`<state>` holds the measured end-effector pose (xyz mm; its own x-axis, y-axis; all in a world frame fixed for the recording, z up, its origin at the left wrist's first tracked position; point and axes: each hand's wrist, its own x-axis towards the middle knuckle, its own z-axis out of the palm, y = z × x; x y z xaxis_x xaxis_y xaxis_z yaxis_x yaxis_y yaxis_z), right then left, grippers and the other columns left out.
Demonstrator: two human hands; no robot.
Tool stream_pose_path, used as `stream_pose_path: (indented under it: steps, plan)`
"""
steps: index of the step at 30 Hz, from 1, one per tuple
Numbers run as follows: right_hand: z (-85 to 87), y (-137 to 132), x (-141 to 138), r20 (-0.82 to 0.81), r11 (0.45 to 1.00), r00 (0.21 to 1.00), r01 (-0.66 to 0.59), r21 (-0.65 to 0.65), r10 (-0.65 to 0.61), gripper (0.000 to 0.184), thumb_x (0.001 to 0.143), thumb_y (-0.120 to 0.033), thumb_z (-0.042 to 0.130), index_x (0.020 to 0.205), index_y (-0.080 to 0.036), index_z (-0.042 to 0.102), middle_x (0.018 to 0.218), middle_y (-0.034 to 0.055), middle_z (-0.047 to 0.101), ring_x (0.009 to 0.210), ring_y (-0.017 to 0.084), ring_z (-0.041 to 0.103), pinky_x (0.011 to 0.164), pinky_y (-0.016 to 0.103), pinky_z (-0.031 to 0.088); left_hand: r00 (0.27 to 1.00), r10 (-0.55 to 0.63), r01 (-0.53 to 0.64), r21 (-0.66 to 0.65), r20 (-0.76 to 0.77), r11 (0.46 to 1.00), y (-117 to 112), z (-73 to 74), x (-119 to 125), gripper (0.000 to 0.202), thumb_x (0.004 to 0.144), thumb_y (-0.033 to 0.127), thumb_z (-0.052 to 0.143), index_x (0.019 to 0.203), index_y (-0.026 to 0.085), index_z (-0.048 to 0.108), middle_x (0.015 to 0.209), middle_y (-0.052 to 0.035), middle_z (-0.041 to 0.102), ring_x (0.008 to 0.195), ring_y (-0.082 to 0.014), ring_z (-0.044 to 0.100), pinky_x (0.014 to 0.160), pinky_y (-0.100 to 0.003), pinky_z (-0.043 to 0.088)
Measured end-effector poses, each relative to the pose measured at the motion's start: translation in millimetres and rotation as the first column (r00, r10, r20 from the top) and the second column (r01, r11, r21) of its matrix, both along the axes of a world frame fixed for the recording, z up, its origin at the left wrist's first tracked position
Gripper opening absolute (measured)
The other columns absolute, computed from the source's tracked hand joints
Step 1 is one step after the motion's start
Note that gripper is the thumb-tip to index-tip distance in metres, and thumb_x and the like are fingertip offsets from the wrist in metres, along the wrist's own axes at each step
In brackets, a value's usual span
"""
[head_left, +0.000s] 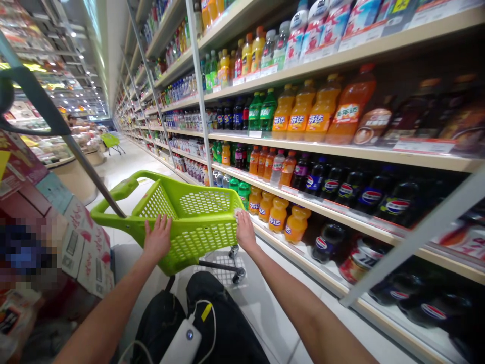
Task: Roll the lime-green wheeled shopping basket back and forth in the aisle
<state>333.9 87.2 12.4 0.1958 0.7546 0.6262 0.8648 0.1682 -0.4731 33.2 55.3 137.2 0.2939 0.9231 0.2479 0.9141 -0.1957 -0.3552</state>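
In front of me stands a lime-green shopping cart [204, 230] with a perforated plastic basket, seen from its side. My left hand [158, 236] lies on the near side wall, fingers stretched and apart over the rim. At the basket's right end, my right hand [246, 230] presses a pale crumpled cloth [238, 212] against the corner. Only a small bit of this cloth shows above the fingers. A grey wheeled frame [220, 265] carries the basket. On my lap rests a white power bank [184, 344] with a cable.
Along the right runs a long drinks shelf [341, 146] with several rows of bottles. Cardboard cartons [83, 247] are stacked at left, near a slanting grey pole with a dark handle [34, 96]. Another green cart [111, 141] stands farther down the aisle.
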Motion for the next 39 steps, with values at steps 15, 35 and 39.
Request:
stream_pose_path:
  steps: [15,35,39]
  plan:
    - [39.7,-19,-55,0.013,0.986,0.988,-0.151,0.071,0.151,0.042,0.075,-0.006,0.045,0.115,-0.017,0.054,0.119,0.0111,0.051,0.110,0.022,0.046,0.094,0.040,0.039,0.998,0.056,-0.056,0.067,0.006,0.996,-44,8.2,-16,0.066,0.072,0.013,0.033,0.138,0.012,0.024,0.146,-0.0096,0.020,0.136,-0.0251,0.011,0.105,-0.061,0.006]
    - [64.2,-16,-95,-0.617,0.973,0.762,-0.229,0.031,0.198,0.035,0.063,-0.006,0.044,0.092,-0.014,0.062,0.098,0.0095,0.060,0.100,0.023,0.049,0.097,0.039,0.034,0.995,0.081,-0.083,0.031,0.055,0.996,-59,6.2,-22,0.068,0.071,0.013,0.036,0.138,0.013,0.024,0.147,-0.0097,0.018,0.136,-0.0257,0.010,0.105,-0.060,0.008]
    - [72.5,-14,-86,-0.775,0.976,0.613,-0.216,0.021,0.152,0.032,0.065,-0.018,0.046,0.094,-0.013,0.059,0.097,0.0103,0.062,0.091,0.023,0.055,0.085,0.037,0.042,0.993,0.086,-0.088,0.017,0.085,0.996,-63,5.7,-22,0.068,0.070,0.010,0.037,0.137,0.012,0.026,0.147,-0.0099,0.019,0.136,-0.0252,0.010,0.106,-0.059,0.007]
